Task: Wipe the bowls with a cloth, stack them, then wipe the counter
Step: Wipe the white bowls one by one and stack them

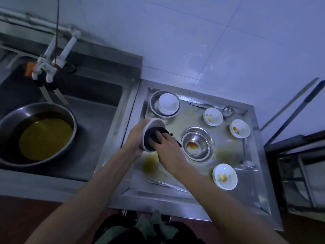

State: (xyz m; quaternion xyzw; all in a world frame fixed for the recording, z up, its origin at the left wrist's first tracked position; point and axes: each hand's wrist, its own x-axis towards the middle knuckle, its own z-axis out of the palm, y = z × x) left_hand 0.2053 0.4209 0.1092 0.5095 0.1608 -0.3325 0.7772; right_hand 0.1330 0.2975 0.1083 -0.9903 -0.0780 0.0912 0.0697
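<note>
On the desk (253, 131) the free room is small. A steel bowl (197, 143) stands in the middle of the frame. Three dirty white bowls (213, 116) (239, 128) (224, 176) block the right part, with a ladle (226, 111) behind them. An upturned white bowl (168, 103) in a steel dish fills the upper left corner. An open strip lies along the lower edge, crossed only by a thin utensil (165, 184).

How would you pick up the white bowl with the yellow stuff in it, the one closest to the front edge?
The white bowl stands upright with an open rim and nothing touching it. I would probably come from above on its right side and pinch the rim there, thumb outside, fingers just inside. The yellow smear sits low in the middle, so the rim looks cleaner. Both hands are busy now: left hand holds another bowl, right hand wipes it.
</note>
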